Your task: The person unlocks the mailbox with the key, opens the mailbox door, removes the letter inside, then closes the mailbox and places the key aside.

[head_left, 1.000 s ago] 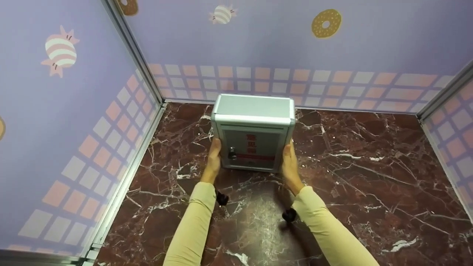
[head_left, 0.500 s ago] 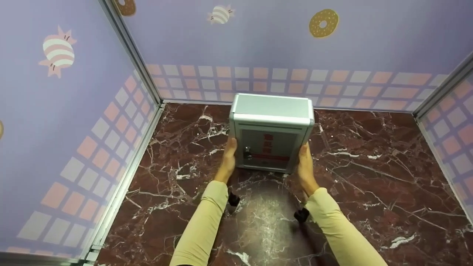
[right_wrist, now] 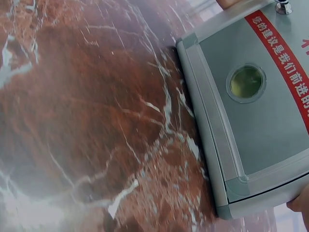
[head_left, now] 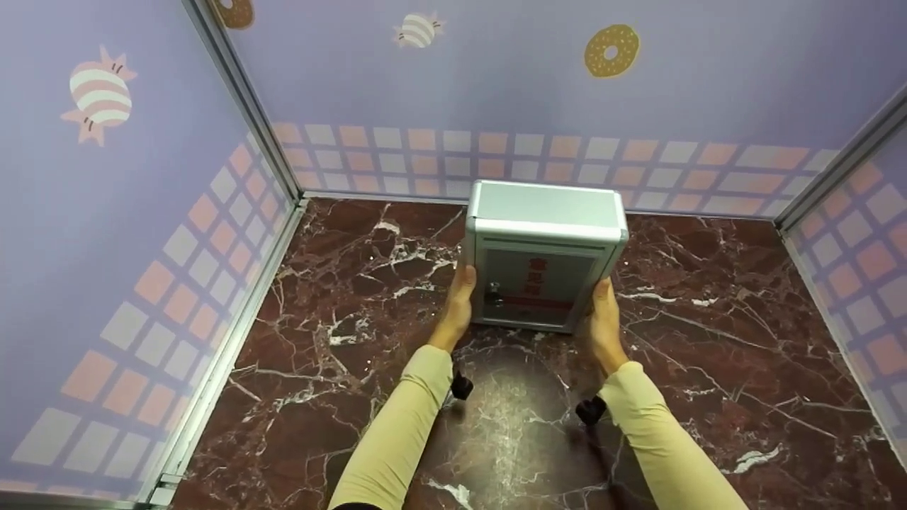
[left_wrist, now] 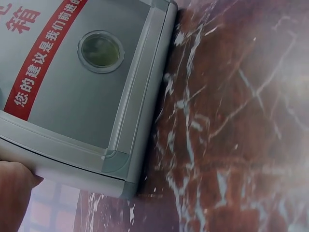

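Observation:
A silver-grey metal suggestion box (head_left: 549, 205) stands between my two hands, its locked front panel facing me. My left hand (head_left: 459, 304) grips its left side, the thumb on the front edge. On the opposite side my right hand (head_left: 604, 319) holds it the same way; the fingers behind are hidden. In the left wrist view, a red strip with white writing (left_wrist: 43, 58) crosses the panel beside a round window (left_wrist: 100, 51). The right wrist view shows a small metal lock (right_wrist: 284, 7) and the box's lower edge close against the marbled surface.
The dark red marbled tabletop (head_left: 708, 368) has white veins and a bright reflection near me. Purple panels with printed sweets and checks enclose it at the back (head_left: 496, 71), left (head_left: 163, 163) and right, joined by metal frames (head_left: 248, 106).
Both hands have carried the suggestion box to the right across the table, quickly at first, then less. My grip on both sides stays the same, and the head view has shifted slightly.

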Demonstrator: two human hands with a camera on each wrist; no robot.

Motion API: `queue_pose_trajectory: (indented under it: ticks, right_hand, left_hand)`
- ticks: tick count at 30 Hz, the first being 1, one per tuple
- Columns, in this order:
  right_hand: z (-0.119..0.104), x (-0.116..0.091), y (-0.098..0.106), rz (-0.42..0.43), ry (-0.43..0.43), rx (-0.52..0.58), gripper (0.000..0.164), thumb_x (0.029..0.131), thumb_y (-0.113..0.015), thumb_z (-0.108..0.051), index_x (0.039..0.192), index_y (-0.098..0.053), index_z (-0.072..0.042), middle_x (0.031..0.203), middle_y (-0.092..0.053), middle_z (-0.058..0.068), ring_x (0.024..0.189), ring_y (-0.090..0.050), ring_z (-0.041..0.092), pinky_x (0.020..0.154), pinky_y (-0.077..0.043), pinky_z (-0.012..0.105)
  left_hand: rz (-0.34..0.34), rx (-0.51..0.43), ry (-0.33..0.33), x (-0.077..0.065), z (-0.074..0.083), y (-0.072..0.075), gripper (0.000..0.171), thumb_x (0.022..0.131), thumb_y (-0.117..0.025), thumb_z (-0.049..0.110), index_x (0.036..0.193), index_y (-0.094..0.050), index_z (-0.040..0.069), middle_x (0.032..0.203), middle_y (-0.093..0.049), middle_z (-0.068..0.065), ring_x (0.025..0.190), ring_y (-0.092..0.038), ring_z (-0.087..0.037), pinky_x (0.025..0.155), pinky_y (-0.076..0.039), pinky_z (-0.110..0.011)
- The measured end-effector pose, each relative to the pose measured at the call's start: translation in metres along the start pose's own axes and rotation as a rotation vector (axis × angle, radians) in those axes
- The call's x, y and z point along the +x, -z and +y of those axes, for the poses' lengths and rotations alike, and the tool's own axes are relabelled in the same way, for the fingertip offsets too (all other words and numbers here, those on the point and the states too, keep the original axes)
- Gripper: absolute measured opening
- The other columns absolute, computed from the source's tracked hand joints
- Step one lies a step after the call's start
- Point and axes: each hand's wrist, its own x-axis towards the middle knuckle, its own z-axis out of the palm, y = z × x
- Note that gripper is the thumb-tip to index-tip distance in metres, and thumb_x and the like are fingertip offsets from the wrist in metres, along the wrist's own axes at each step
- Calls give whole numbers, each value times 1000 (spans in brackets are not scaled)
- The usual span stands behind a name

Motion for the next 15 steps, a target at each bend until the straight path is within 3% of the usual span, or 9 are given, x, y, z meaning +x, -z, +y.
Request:
queue_pose_trajectory:
  ticks: [7, 15]
  right_hand:
    - [11, 6, 14, 46, -27, 35, 61, 107, -27, -39, 151, -30, 3, 128, -55, 11, 118, -50, 24, 102, -40, 32]
    - [23, 13, 24, 74, -26, 101, 56, 105, -32, -43, 143, -42, -2, 123, -58, 12, 114, -53, 25, 99, -42, 33]
  left_hand:
    - [-47, -19, -81, -8, 29, -11, 70, 106, -27, 42, 155, -5, -3, 160, -4, -21, 146, -3, -37, 117, -6, -45]
    - [-29, 15, -133, -9, 35, -18, 70, 105, -26, 44, 156, -4, 1, 161, -3, -19, 145, -4, -40, 115, -4, -53]
